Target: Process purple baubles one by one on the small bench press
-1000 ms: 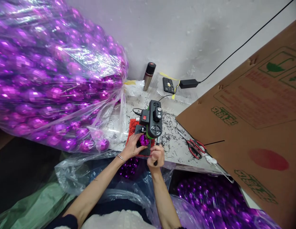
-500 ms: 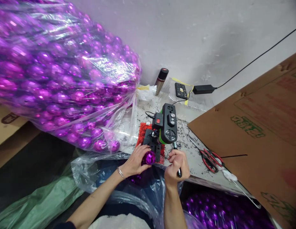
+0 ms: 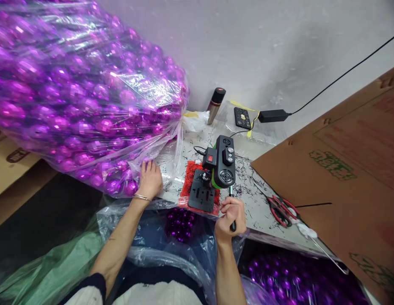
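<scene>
My right hand [image 3: 231,216] is wrapped round the black-ended lever handle [image 3: 232,227] of a small black and green bench press [image 3: 225,163]. The press has a red switch and fan grilles, and nothing lies on its slotted black base plate [image 3: 201,195]. At the open mouth of a clear plastic bag [image 3: 169,152] is my left hand [image 3: 150,178], palm down with fingers reaching forward. Shiny purple faceted balls [image 3: 113,185] fill the bag, some beside this hand. My thumb and whatever lies under the palm are hidden.
A red mat [image 3: 188,180] lies under the press. Black scraps litter the table [image 3: 247,212]. Red-handled scissors [image 3: 281,211] lie near a big carton [image 3: 336,156] at right. A flask [image 3: 216,106], phone [image 3: 242,117] and power adapter [image 3: 274,115] are behind. Below hang more purple balls [image 3: 180,224].
My left hand drew a purple ball off the press toward me, then moved left to the bag without it. My right hand stays on the lever. The view shifted left.
</scene>
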The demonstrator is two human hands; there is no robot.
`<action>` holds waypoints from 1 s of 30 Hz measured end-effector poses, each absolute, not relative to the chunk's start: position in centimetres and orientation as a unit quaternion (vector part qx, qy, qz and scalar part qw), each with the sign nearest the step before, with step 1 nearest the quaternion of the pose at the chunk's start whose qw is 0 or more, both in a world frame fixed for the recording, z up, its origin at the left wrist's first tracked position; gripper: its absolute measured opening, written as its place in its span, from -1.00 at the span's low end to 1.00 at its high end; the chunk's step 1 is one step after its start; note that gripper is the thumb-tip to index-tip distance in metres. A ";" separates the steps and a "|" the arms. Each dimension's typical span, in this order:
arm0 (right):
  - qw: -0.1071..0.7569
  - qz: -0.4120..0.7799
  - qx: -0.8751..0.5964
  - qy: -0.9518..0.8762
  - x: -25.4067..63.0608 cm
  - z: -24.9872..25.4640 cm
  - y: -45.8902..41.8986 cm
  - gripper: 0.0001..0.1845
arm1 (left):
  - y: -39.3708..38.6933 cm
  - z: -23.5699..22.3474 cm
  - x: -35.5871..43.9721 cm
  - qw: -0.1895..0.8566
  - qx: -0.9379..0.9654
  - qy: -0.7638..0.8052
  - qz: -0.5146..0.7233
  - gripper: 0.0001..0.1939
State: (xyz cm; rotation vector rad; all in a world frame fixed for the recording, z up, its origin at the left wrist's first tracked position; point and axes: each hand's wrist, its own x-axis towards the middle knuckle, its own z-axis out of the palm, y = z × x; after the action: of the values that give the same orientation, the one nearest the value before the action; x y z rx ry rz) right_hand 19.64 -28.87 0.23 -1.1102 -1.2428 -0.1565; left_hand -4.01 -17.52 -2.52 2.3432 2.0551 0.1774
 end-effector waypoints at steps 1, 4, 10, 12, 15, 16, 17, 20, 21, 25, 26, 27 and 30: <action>0.669 -0.069 -0.493 -0.552 19.6 0.1 -28.9 -0.59 | -17.3 -2.4 -4.3 0.006 0.746 0.663 0.057 -0.46; 0.666 -0.067 -0.500 -0.549 19.6 0.0 -28.9 -0.58 | -15.3 -1.7 -5.0 0.011 0.735 0.675 0.059 -0.47; 0.669 -0.060 -0.499 -0.547 19.6 0.0 -28.9 -0.58 | -11.0 -0.4 -4.6 0.071 0.681 0.727 0.060 -0.32; 0.669 -0.058 -0.497 -0.549 19.6 0.1 -28.8 -0.58 | -11.0 -0.4 -4.5 0.081 0.677 0.728 0.064 -0.39; 0.675 -0.055 -0.494 -0.546 19.6 -0.1 -28.9 -0.60 | -12.1 -0.7 -4.7 0.125 0.681 0.719 0.062 -0.51; 0.675 -0.052 -0.495 -0.545 19.6 -0.1 -28.9 -0.60 | -12.5 -0.8 -4.9 0.149 0.683 0.712 0.067 -0.51; 0.674 -0.050 -0.496 -0.545 19.6 -0.2 -28.9 -0.60 | -12.8 -0.9 -5.1 0.177 0.685 0.702 0.082 -0.50; 0.665 -0.048 -0.503 -0.549 19.6 -0.3 -29.0 -0.59 | -13.6 -0.9 -5.3 0.271 0.674 0.652 0.217 -0.40; 0.663 -0.050 -0.505 -0.551 19.7 -0.3 -29.0 -0.59 | -13.9 -0.7 -5.1 0.313 0.654 0.632 0.275 -0.34; 0.655 -0.058 -0.508 -0.557 19.6 0.2 -29.0 -0.59 | -16.1 0.0 -3.1 0.531 0.523 0.522 0.415 -0.28; 0.655 -0.058 -0.507 -0.557 19.6 0.4 -29.0 -0.58 | -16.9 0.0 -2.3 0.583 0.492 0.489 0.423 -0.32; 0.656 -0.058 -0.505 -0.558 19.6 0.6 -29.0 -0.58 | -17.7 -0.1 -1.6 0.627 0.464 0.460 0.425 -0.34; 0.656 -0.068 -0.501 -0.560 19.6 1.2 -28.9 -0.57 | -19.8 -1.5 0.8 0.698 0.404 0.427 0.410 -0.32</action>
State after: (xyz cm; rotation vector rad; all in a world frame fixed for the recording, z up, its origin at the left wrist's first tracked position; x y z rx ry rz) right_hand 19.63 -28.88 1.25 -1.1357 -1.2697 -0.1530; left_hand 0.82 -19.84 -1.52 0.9001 0.9511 0.9149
